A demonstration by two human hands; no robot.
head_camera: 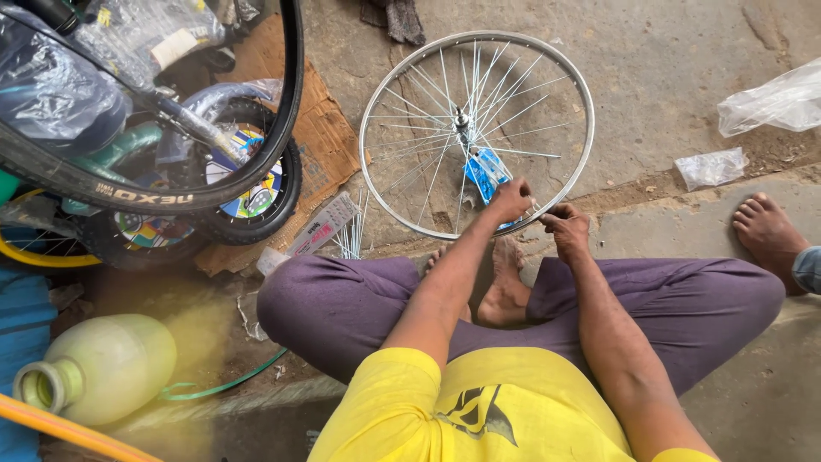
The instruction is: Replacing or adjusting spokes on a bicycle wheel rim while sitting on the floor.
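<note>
spokes fan out from the hub of a bare silver wheel rim that lies flat on the concrete floor, just beyond the crossed legs of the seated person. at the rim's near edge the left hand is closed, its grip pinching a small blue packet that lies over the spokes. just right of it, the right hand rests against the near edge of the rim with fingers curled; whether its grip pinches a spoke or something smaller i cannot tell. a bare foot of the person sits just below the rim, between purple trouser legs.

left of the rim, a flat box and loose spokes lie on torn cardboard. farther left of the rim stands a small wheel with a colourful disc, half hidden behind a large black tyre and plastic-wrapped bicycle parts. well below and left of the rim lies a pale plastic jug on its side. right of the rim, two crumpled clear plastic bags lie on the floor, and another person's bare foot rests near the right edge of the view.
</note>
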